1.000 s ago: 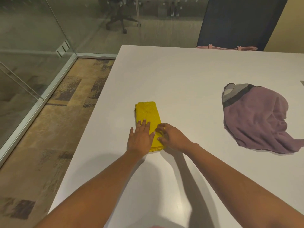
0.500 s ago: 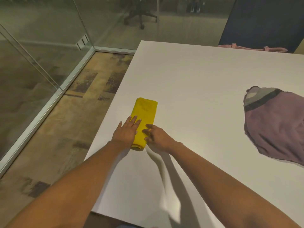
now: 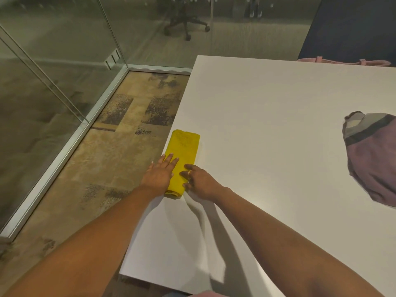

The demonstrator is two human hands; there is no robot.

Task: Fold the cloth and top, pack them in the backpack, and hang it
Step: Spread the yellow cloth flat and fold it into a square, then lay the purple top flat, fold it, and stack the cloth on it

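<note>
The white table [image 3: 278,125] runs far out ahead of my fingertips. The purple top [image 3: 372,163] lies crumpled on it well off to the right of them, not yet folded. At the table's far edge sits a pink strapped thing [image 3: 342,62], perhaps the backpack. The yellow cloth [image 3: 184,146] is a narrow folded strip directly under my fingers, running away from them, with its left side along the table's edge.

The job in hand, I judge, is setting this fold. I should press flat and slide outward so the layers square up, and mind that the strip doesn't slip off the left edge.

My left hand [image 3: 158,176] lies flat, with its fingers [image 3: 171,159] straight and slightly spread on the cloth's near left part, holding nothing. My right hand [image 3: 201,183] has bent fingers [image 3: 184,168] with their tips on the near right edge. Whether they nip a layer or only press, I cannot tell. One of them wears a ring [image 3: 189,173].
</note>
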